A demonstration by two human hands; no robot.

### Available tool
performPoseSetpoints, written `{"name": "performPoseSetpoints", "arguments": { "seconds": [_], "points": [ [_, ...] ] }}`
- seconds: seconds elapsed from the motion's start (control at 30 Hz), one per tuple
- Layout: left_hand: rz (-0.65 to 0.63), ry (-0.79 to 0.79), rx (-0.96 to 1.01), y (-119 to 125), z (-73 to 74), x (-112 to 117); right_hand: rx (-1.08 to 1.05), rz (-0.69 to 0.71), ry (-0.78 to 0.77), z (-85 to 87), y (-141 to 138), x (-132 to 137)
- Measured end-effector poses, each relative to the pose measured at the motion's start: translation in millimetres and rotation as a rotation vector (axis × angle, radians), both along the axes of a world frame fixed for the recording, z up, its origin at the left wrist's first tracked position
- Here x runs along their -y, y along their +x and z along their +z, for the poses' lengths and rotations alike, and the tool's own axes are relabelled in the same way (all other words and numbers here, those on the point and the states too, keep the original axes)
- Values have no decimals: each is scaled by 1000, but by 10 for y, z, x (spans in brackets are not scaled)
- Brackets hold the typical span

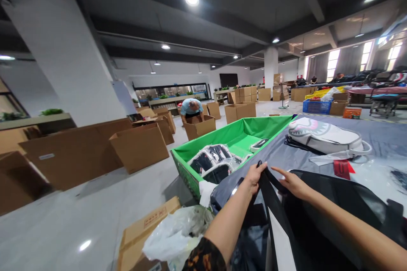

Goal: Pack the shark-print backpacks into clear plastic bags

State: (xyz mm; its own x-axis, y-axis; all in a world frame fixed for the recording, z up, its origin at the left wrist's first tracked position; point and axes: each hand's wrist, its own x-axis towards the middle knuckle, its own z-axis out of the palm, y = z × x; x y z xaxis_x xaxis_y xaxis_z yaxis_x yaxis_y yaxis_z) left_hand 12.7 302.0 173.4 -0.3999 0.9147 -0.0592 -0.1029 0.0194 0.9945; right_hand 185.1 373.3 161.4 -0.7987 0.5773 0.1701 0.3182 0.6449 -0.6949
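My left hand [254,176] is closed around a black strap [269,182] near its upper end. My right hand [295,184] is at the same strap, its index finger stretched toward the left hand and the other fingers partly hidden against the webbing. The strap belongs to a black bag [305,224] lying in front of me, with a white strip [281,239] along it. Beyond my right hand, a white backpack [324,135] with a shark-mouth print lies on the grey-covered table [378,129], with a red tag [341,169] near it.
Left of the table stands a green bin [190,152] holding plastic-wrapped bags [216,156]. A carton [136,237] and clear plastic wrap [178,230] lie at lower left. Open cartons [140,148] line the floor. A person [191,108] bends over a box farther back.
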Motion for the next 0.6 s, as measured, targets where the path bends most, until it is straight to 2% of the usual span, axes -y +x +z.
{"name": "performPoseSetpoints", "arguments": {
  "seconds": [0.1,0.17,0.27,0.37,0.47,0.53,0.6],
  "points": [
    [-148,115,0,-13,296,98,-103,63,-61,173,-155,-74],
    [-195,187,-16,-11,439,158,-197,64,-60,276,-221,-79],
    [-185,268,-56,13,543,217,-297,8,-31,377,-195,-79],
    [-172,303,-70,58,558,208,-268,-9,-19,413,32,-65],
    [-182,302,-67,124,550,112,-159,40,-61,324,379,127],
    [-197,292,-81,200,536,-1,-119,35,-95,150,596,432],
    [-220,276,-113,319,493,-145,-95,-26,-63,-109,779,857]
  ]
}}
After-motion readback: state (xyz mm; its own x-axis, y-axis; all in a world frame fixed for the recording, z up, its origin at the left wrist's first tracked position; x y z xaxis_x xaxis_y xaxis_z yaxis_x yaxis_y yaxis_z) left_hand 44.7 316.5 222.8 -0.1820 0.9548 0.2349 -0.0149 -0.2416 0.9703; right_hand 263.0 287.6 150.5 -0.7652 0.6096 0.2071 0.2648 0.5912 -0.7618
